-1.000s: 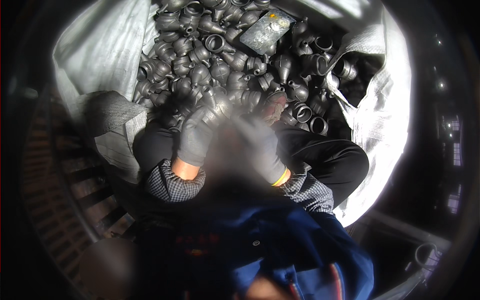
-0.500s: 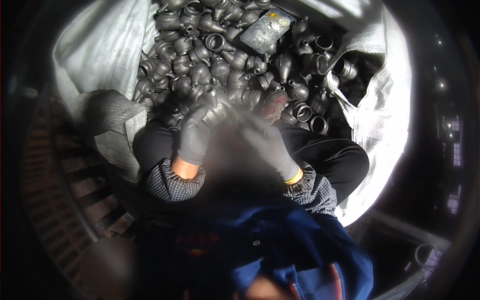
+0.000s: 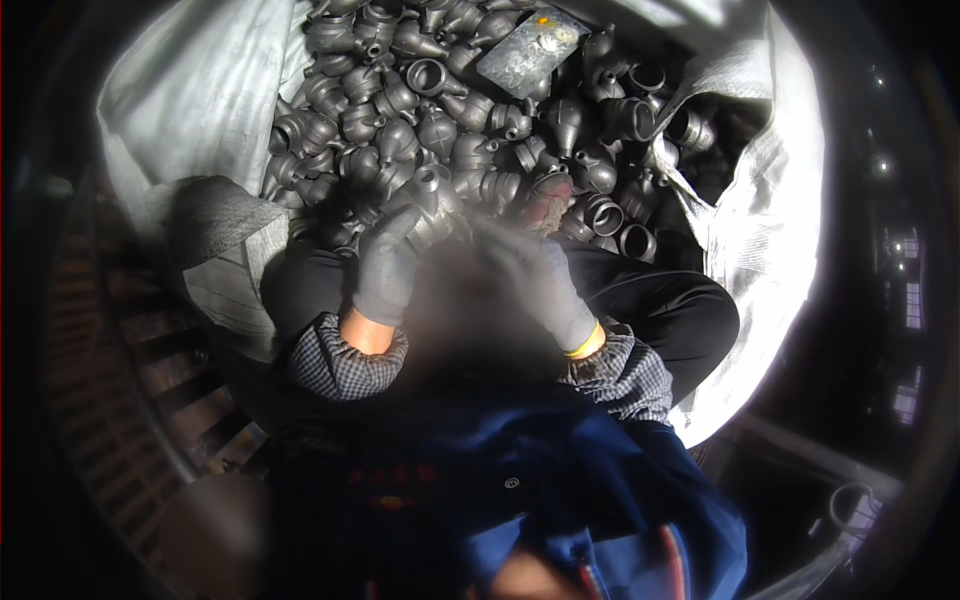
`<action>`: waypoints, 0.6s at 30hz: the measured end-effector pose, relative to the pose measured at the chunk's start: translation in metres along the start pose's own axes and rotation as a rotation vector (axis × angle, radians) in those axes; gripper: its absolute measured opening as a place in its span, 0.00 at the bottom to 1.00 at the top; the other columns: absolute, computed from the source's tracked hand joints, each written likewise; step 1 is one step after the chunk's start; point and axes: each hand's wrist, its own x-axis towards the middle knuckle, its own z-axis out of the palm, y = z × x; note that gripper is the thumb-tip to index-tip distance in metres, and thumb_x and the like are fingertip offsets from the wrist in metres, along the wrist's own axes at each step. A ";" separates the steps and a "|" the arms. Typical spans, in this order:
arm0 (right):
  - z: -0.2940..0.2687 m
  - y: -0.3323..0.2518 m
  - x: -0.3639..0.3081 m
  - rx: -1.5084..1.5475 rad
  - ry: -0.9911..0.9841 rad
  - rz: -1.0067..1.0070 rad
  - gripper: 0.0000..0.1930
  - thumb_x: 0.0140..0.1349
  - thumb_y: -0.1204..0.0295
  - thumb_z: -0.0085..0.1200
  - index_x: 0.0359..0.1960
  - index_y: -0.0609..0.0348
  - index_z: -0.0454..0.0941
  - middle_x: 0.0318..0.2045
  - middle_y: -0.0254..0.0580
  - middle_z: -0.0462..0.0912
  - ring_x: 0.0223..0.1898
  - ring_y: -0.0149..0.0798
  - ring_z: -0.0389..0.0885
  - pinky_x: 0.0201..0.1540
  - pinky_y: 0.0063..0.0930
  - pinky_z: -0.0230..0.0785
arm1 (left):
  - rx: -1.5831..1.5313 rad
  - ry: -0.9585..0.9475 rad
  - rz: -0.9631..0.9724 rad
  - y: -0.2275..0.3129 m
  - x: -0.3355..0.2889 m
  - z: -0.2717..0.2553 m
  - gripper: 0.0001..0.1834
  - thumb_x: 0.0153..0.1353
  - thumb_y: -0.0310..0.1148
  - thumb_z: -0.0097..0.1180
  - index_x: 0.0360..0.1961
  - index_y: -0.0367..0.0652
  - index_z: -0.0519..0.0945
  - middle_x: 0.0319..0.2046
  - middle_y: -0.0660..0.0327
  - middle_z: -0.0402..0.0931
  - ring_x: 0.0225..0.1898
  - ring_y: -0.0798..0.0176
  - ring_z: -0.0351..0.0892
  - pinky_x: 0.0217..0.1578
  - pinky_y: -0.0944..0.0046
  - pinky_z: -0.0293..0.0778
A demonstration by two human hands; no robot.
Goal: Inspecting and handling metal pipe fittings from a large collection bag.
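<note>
We see both grey-gloved hands, left hand (image 3: 385,275) and right hand (image 3: 545,285), jointly grasping one dark grey cast-metal pipe fitting (image 3: 432,205), over a heap of like fittings (image 3: 450,110) in a white woven sack (image 3: 190,90).

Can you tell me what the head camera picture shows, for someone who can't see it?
Two grey-gloved hands, the left hand and the right hand, hold a dark metal fitting between them. Beyond them a big white sack lies open, full of a pile of similar grey fittings, with a flat plastic packet on top.
</note>
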 end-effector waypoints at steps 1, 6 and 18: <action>0.001 0.000 0.000 0.000 0.000 0.001 0.19 0.56 0.74 0.55 0.52 0.46 0.77 0.35 0.47 0.81 0.37 0.48 0.80 0.39 0.36 0.74 | 0.012 -0.011 -0.002 0.000 0.000 -0.001 0.16 0.64 0.28 0.43 0.50 0.32 0.74 0.42 0.55 0.76 0.43 0.61 0.77 0.48 0.63 0.73; 0.003 -0.001 -0.003 -0.219 0.025 -0.064 0.20 0.55 0.72 0.56 0.50 0.40 0.78 0.32 0.44 0.81 0.33 0.46 0.81 0.32 0.36 0.74 | -0.181 -0.064 -0.120 -0.003 0.003 -0.009 0.19 0.65 0.29 0.41 0.54 0.32 0.70 0.47 0.53 0.74 0.46 0.59 0.76 0.50 0.61 0.72; -0.009 0.001 -0.006 -0.031 -0.106 -0.045 0.19 0.54 0.72 0.53 0.49 0.60 0.75 0.42 0.51 0.80 0.41 0.51 0.81 0.41 0.35 0.75 | -0.391 -0.182 -0.252 -0.001 0.006 -0.013 0.19 0.67 0.31 0.38 0.55 0.33 0.69 0.49 0.51 0.73 0.49 0.57 0.74 0.51 0.60 0.71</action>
